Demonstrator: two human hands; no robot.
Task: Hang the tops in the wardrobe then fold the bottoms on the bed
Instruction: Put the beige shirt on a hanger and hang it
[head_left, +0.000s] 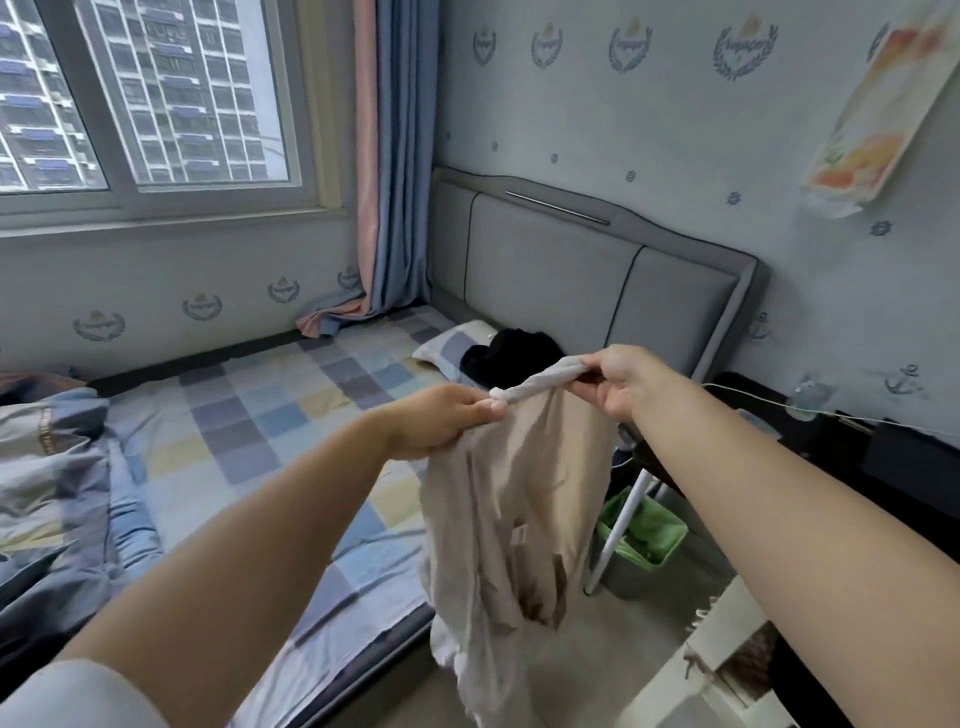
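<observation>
Head view takes in, lower left to centre, a bed (270, 426) under a thin cotton sheet of pale blue, lilac, yellow and white squares, creased near its lower edge. Behind it, at centre right, stands a padded grey headboard (550, 270) in smooth panels edged with dark piping, a slim metal bar set along its curved top. At far left a rumpled quilt (47, 467) in grey and blue lies heaped on the sheet; a band of small lettering runs across it, too blurred to read. Heavy blue and pink curtains (395, 156) hang in vertical folds at upper centre, their hems pooled on the mattress. The wall paper carries repeated wreath crests and anchors; any words in the crests are too small to make out.

In the middle of the frame a beige garment (519, 499) of soft, limp, wrinkled knit hangs over the bed's lower right edge and the floor, its top edge bunched into a pale rolled band, darker patches near its lower part. The left hand (447, 415) pinches one end of that band, thumb on top. The right hand (618, 379) grips the other end, fingers curled round the cloth.

A dark garment (509, 353) lies crumpled at the headboard beside a checked pillow (447, 343). A green-lined bin (639, 540) sits on the floor at lower right.
</observation>
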